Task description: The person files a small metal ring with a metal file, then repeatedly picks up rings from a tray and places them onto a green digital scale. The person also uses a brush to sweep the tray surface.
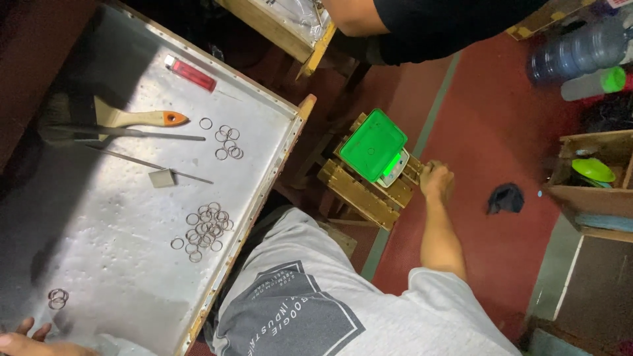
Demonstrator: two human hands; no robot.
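Our right hand (436, 179) is closed around the edge of a small wooden stool (361, 191), which stands on the red floor and carries a green-topped scale (373, 145). Our left hand (30, 339) rests at the near edge of the metal surface (119, 231), fingers loosely spread and holding nothing. Near it lies a small pile of metal rings (57, 298); a larger cluster of rings (206, 227) sits further along the surface.

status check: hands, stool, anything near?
Right hand grips the wooden stool edge beside the green-topped scale. Left hand rests on the metal table, near small rings. Nothing blocks either.
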